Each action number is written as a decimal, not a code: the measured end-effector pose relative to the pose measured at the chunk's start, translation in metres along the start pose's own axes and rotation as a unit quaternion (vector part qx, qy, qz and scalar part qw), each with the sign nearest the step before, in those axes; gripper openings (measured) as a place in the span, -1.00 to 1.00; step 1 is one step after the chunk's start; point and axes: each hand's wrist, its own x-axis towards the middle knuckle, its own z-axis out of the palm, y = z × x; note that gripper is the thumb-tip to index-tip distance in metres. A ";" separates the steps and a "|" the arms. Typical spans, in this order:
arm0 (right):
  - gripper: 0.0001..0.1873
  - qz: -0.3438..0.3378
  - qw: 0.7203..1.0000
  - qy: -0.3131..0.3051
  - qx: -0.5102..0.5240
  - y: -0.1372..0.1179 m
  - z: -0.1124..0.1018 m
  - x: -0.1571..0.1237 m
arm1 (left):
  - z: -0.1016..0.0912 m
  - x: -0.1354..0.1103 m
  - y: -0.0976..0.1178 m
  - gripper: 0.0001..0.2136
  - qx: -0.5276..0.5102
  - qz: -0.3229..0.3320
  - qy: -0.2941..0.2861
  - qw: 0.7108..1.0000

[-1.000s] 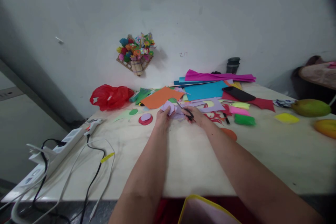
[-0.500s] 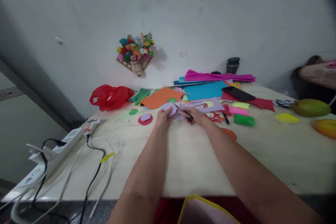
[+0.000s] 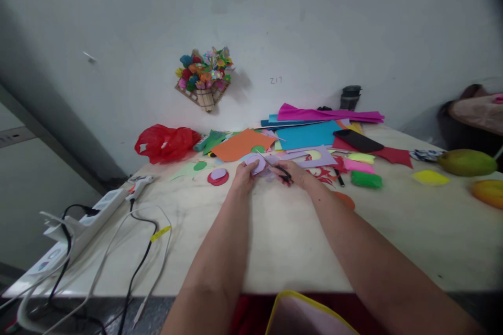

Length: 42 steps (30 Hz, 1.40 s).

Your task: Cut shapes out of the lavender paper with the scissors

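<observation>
My left hand [image 3: 243,177] pinches a small lilac paper piece [image 3: 257,164] just above the pale table [image 3: 283,230]. My right hand [image 3: 296,172] grips black-handled scissors [image 3: 277,167], whose blades point up-left into the lilac paper. Both hands are closed and meet near the table's middle, in front of a heap of coloured paper sheets [image 3: 306,133]. A red disc with a lilac circle on it [image 3: 218,176] lies just left of my left hand.
A red plastic bag [image 3: 165,142] sits at the back left. A white power strip with cables [image 3: 86,220] runs along the left edge. A black phone [image 3: 357,140], green and yellow scraps and two mangoes [image 3: 467,162] lie to the right. A paper-flower basket [image 3: 204,77] hangs on the wall.
The lilac piece has been turned a little in my left hand and the scissors have shifted slightly. The camera tipped slightly; the rest stays put.
</observation>
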 end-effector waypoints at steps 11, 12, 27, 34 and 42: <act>-0.67 -0.001 1.000 -0.006 0.005 0.003 -0.001 0.002 | -0.001 0.000 0.001 -0.82 -0.005 0.005 -0.005 1.000; -0.67 -0.002 1.000 -0.004 0.005 0.002 -0.001 0.001 | -0.001 0.000 0.001 -0.83 -0.005 0.004 -0.004 1.000; -0.64 0.003 1.000 -0.008 0.006 0.000 0.001 0.001 | -0.002 0.000 0.002 -0.84 -0.011 -0.008 0.005 1.000; -0.69 0.010 1.000 -0.010 0.001 0.001 0.000 0.003 | 0.000 0.000 0.002 -0.85 -0.012 -0.007 0.010 1.000; -0.69 0.004 1.000 0.000 -0.003 0.004 0.001 0.005 | -0.001 -0.001 0.003 -0.84 -0.002 -0.010 0.009 1.000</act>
